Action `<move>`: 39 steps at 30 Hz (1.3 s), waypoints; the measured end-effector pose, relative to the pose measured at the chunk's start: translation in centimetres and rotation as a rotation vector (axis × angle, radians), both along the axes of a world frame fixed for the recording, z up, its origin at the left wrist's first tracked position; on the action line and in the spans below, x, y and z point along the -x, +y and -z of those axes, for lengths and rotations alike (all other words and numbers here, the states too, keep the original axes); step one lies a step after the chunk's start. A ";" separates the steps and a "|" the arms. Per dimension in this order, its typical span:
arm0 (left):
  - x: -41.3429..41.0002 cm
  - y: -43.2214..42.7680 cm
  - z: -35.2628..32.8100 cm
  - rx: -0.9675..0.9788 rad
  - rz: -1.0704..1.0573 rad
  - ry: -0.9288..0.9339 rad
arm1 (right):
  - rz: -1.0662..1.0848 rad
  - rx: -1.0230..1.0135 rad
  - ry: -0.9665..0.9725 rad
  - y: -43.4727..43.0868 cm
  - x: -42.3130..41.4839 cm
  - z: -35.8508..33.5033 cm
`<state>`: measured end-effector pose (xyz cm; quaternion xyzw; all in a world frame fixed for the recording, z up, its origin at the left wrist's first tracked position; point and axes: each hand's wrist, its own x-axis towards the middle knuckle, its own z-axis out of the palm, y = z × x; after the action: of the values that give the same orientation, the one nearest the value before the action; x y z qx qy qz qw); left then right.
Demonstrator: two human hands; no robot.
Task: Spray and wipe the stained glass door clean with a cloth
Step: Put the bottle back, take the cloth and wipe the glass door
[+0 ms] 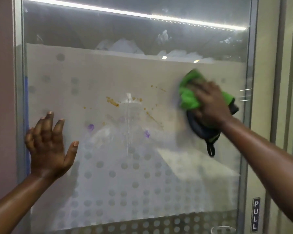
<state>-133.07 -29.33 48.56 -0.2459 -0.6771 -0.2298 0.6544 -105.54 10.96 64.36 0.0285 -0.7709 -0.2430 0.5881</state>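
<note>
The glass door (108,73) fills the view, frosted with a dot pattern. Brown stains (112,102) speckle its middle, a white streak of spray liquid (128,115) runs down through them, and two purple marks (90,127) sit lower. My right hand (211,105) presses a green and black cloth (189,97) flat against the glass at the right, blurred by motion; a black loop of the cloth hangs below. My left hand (49,146) is raised near the door's left edge, fingers spread, holding nothing. No spray bottle is in view.
A metal frame (252,115) borders the door on the right, with a vertical PULL label (256,215) low down. A pinkish wall (2,98) stands to the left. A bright light strip (125,11) reflects across the top of the glass.
</note>
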 end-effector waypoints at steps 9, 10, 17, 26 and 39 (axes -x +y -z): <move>0.3 0.1 0.2 0.006 -0.016 0.004 | -0.112 0.466 0.384 -8.3 4.9 -2.8; 0.3 0.1 0.2 0.005 -0.011 0.005 | -0.138 0.395 0.304 -9.4 5.6 -0.1; 0.2 0.0 0.3 -0.002 -0.004 0.000 | -0.077 -0.268 -0.333 -6.6 3.1 10.7; 0.0 0.2 0.2 0.001 -0.020 -0.003 | -0.053 0.458 0.397 -9.4 5.7 -1.1; 0.7 0.1 0.4 0.001 -0.022 0.009 | -0.080 -0.244 -0.234 -7.6 4.4 1.8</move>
<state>-133.74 -29.23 48.18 -0.2399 -0.6770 -0.2212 0.6597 -109.97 3.33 62.53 0.1582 -0.7973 -0.3061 0.4955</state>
